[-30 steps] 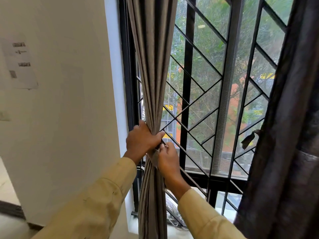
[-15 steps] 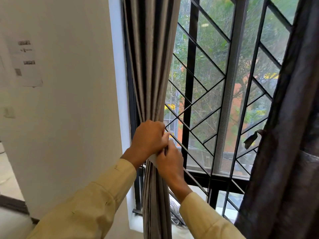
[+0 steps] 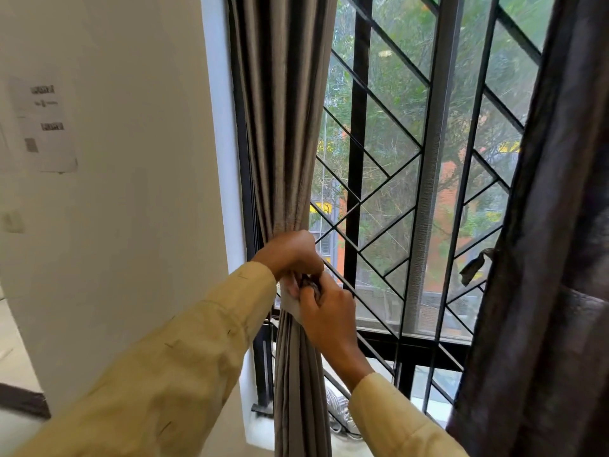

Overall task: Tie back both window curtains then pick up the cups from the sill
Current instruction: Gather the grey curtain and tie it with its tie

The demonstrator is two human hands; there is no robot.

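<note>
Left hand point(image 3: 290, 255) above right hand point(image 3: 328, 313), touching, fingers point(image 3: 291, 286) curled

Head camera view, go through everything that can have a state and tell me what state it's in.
Grey-brown pleated left curtain: gathered into a tight bundle, gripped at mid-height.
Pale tie-back band: wrapped round the bundle, not visibly fastened.
Left hand: grips the gathered curtain at the band.
Right hand: pinches the band.
Dark right curtain: hanging loose, not tied back.
</note>
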